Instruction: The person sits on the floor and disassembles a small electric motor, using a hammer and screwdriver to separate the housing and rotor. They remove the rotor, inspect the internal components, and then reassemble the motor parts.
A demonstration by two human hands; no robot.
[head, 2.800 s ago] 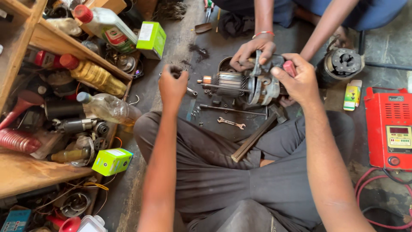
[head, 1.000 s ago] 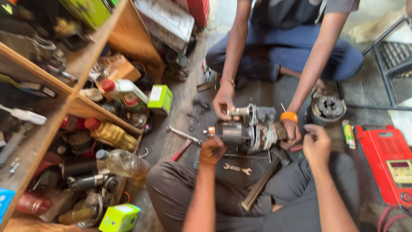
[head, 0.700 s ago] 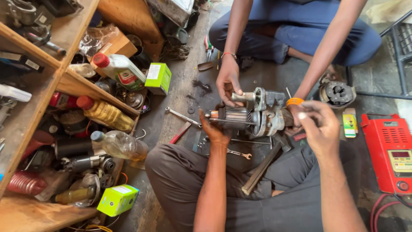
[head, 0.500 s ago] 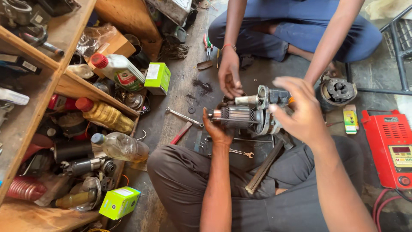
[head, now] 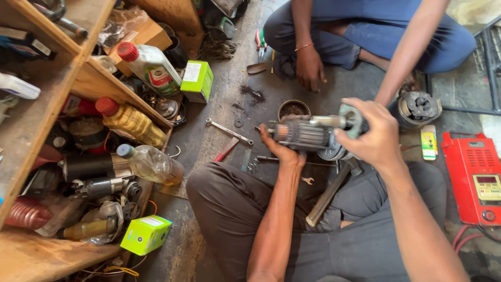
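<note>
Because the motor armature [head: 305, 133] was held in mid-air, left hand [head: 279, 149] cupped beneath and right hand [head: 368, 137] clamped on its end housing, it could have been dropped onto the spanner [head: 228, 130].

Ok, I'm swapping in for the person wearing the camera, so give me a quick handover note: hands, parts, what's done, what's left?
Left hand: cradles the winding end of the motor armature from below.
Right hand: grips its other end, over the grey end housing.
The armature is lifted above the floor. A long spanner and small wrench lie on the floor, another motor part beside the co-worker.
Done: armature in hand. Left: cannot tell.
</note>
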